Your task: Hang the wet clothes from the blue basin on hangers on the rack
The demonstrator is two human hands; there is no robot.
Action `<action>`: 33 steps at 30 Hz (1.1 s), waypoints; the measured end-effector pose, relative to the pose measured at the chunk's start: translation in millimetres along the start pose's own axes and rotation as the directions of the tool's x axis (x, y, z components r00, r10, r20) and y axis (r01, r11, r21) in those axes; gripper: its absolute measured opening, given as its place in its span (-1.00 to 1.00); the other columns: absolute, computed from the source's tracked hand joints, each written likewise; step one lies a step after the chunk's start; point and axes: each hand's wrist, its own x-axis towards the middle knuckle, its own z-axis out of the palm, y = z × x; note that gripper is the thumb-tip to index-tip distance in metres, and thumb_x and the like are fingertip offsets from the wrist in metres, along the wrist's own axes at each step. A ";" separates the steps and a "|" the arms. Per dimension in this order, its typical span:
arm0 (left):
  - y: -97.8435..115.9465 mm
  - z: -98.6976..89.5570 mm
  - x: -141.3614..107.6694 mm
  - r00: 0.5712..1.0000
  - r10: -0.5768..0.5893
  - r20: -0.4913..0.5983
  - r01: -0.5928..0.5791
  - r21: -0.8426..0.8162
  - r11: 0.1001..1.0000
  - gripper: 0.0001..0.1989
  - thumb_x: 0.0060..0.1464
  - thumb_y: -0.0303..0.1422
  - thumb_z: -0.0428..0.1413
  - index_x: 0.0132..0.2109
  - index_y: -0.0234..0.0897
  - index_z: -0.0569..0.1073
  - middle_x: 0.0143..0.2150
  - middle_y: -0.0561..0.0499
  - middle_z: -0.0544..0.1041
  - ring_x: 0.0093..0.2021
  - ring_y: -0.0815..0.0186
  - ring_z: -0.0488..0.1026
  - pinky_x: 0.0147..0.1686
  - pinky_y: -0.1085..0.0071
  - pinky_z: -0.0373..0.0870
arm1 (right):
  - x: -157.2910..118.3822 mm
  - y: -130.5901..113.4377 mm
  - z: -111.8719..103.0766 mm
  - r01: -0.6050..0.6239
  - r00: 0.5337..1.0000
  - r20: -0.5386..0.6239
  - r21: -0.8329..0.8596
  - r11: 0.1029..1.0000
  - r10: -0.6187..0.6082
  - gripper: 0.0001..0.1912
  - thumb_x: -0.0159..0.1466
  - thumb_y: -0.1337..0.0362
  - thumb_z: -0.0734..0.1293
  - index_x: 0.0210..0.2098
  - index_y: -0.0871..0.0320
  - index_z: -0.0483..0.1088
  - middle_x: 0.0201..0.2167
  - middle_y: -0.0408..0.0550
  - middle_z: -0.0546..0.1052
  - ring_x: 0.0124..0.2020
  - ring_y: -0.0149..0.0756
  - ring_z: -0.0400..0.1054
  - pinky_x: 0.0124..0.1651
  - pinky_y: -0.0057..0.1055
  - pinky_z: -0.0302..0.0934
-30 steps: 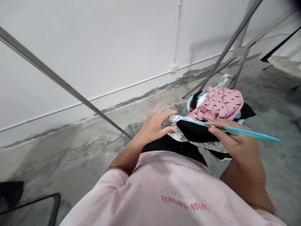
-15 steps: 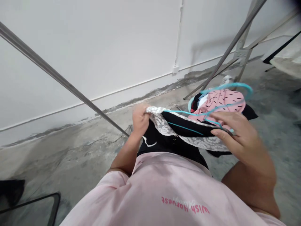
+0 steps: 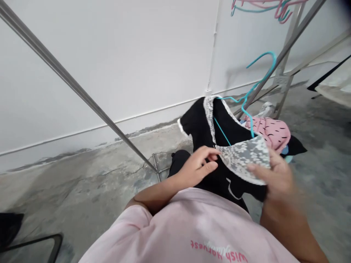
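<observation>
Concrete floor (image 3: 82, 186) under hands (image 3: 196, 168) (image 3: 276, 179) holding lace-trimmed garment (image 3: 219, 128) over "Wish Harvest" shirt (image 3: 175, 223).

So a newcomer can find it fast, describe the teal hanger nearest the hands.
Against the white wall stands a steel rack. Before it, the left hand and right hand hold a black garment with lace trim. A thin teal hanger runs through its neck, hook up, apart from the hangers bunched at the view's top.
</observation>
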 end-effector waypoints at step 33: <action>174.8 -256.1 66.5 0.630 0.441 -0.639 -0.297 0.327 0.897 -0.72 -0.30 -0.30 0.31 -0.34 -0.19 0.48 -0.38 0.08 0.50 -0.34 0.28 0.36 -0.31 0.30 0.35 | -2.2 55.7 58.8 0.376 0.712 0.695 -0.260 0.889 -0.098 -0.58 0.34 0.16 0.20 0.18 0.06 0.23 -0.09 -0.01 0.43 -0.43 -0.48 0.27 -0.31 -0.42 0.29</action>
